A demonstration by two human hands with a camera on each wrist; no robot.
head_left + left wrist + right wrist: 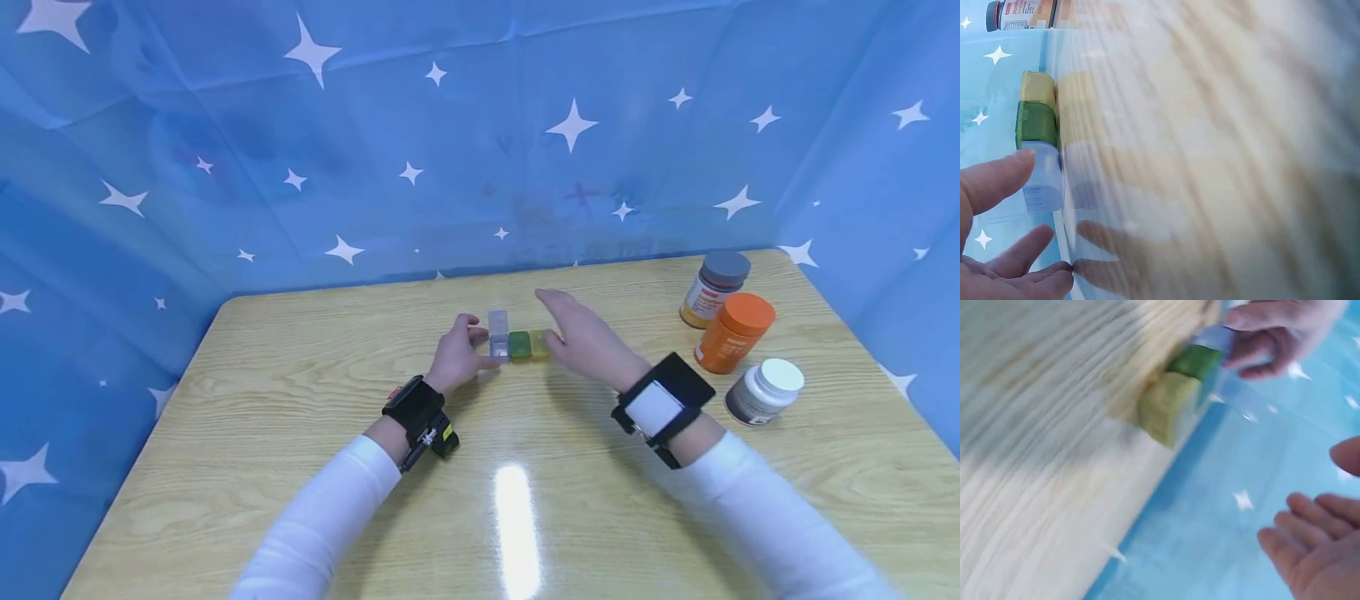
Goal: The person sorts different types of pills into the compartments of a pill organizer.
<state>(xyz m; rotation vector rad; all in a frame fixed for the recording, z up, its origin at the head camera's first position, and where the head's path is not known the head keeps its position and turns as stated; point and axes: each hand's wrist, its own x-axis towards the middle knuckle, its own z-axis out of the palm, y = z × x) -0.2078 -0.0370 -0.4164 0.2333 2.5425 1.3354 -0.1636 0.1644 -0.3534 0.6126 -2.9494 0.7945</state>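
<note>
A small pill box with clear, green and yellow compartments lies on the table. Its clear compartment (pixel 499 348) has the lid (pixel 498 322) raised toward the back; the green compartment (pixel 519 345) and yellow compartment (pixel 1039 87) look closed. At the clear end is my left hand (pixel 459 354), its thumb by the front side and its other fingers spread loosely past the end. Whether the thumb presses on the box I cannot tell. My right hand (pixel 588 337) hovers beside the yellow end, fingers extended and apart from the box in the right wrist view, holding nothing.
To the right stand a dark-capped bottle (pixel 714 289), an orange bottle (pixel 733 333) and a white-capped bottle (pixel 765 392). A blue star-patterned cloth (pixel 480 150) hangs behind the wooden table (pixel 300 367). Light glares off the table's near middle.
</note>
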